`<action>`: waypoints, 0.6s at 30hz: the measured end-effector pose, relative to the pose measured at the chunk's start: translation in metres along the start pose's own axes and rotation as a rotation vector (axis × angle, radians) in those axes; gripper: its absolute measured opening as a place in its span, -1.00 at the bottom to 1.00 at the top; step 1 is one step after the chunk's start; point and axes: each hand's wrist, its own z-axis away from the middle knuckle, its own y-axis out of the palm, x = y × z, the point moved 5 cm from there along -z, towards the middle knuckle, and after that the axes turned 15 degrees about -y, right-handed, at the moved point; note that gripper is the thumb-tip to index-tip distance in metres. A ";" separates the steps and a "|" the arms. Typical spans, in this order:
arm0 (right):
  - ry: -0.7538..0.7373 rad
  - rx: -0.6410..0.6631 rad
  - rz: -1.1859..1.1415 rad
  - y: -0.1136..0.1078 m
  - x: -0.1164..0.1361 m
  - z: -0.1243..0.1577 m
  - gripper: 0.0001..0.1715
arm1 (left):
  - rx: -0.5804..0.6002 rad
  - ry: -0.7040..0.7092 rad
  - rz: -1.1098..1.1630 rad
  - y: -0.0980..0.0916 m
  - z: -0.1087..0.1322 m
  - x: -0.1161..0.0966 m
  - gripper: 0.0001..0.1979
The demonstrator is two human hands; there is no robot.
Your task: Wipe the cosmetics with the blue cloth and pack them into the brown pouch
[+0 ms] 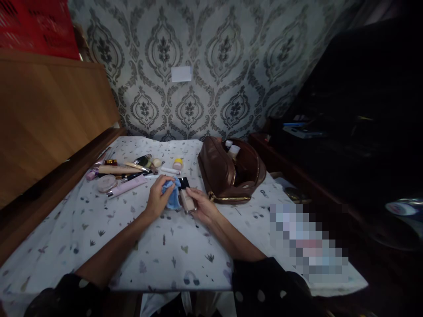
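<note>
My right hand (pixel 205 206) is closed around a foundation bottle (pixel 187 201) with beige contents and a black cap, tilted a little. In my left hand (pixel 157 198) is a crumpled blue cloth (pixel 173 200), held against the bottle's left side near the cap. Just right of my hands a brown leather makeup bag (pixel 216 169) stands with its zip open, and a few white-capped containers (pixel 234 152) show inside. Left of my hands lie a pink tube (pixel 127 186), a round compact (pixel 107 183) and several makeup brushes (pixel 114 170).
A small yellow-lidded jar (pixel 177 164) and a white tube (pixel 171 171) lie behind my hands. The table has a white patterned cloth (pixel 148 255). A wooden panel (pixel 49 119) borders the left, a patterned wall the back. Dark furniture and a pixelated patch are at right.
</note>
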 end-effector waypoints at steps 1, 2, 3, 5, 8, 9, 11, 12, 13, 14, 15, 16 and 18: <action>0.000 0.015 0.005 0.001 -0.001 0.000 -0.67 | -0.018 -0.035 0.014 -0.002 -0.002 0.003 -0.86; -0.007 0.020 0.008 0.001 -0.001 0.000 -0.66 | -0.020 -0.057 0.023 -0.003 -0.003 0.005 -0.85; -0.017 0.014 0.008 0.001 -0.001 -0.001 -0.64 | -0.009 -0.063 0.028 -0.002 -0.003 0.006 -0.85; -0.048 -0.030 -0.009 -0.001 0.000 -0.002 -0.59 | 0.047 -0.033 0.018 0.002 -0.001 0.004 -0.85; -0.110 -0.117 -0.044 -0.008 0.004 -0.007 -0.52 | 0.213 0.058 -0.024 0.014 0.006 -0.005 -0.85; -0.122 -0.143 -0.049 -0.011 0.005 -0.008 -0.52 | 0.278 0.087 -0.034 0.018 0.009 -0.008 -0.85; -0.126 -0.186 -0.048 -0.015 0.006 -0.010 -0.54 | 0.392 0.118 -0.045 0.026 0.015 -0.014 -0.83; -0.116 -0.199 -0.046 -0.016 0.006 -0.010 -0.56 | 0.432 0.113 -0.046 0.028 0.018 -0.015 -0.80; -0.101 -0.203 -0.043 -0.016 0.006 -0.009 -0.59 | 0.455 0.087 -0.048 0.029 0.019 -0.015 -0.77; -0.082 -0.200 -0.039 -0.015 0.005 -0.008 -0.61 | 0.452 0.041 -0.049 0.029 0.019 -0.013 -0.74; -0.062 -0.189 -0.037 -0.013 0.005 -0.006 -0.61 | 0.418 -0.020 -0.044 0.026 0.018 -0.010 -0.73; -0.045 -0.167 -0.034 -0.010 0.005 -0.004 -0.61 | 0.355 -0.093 -0.034 0.023 0.015 -0.005 -0.74; -0.020 -0.099 -0.023 -0.002 0.004 0.000 -0.56 | 0.194 -0.236 0.015 0.012 0.009 0.007 -0.69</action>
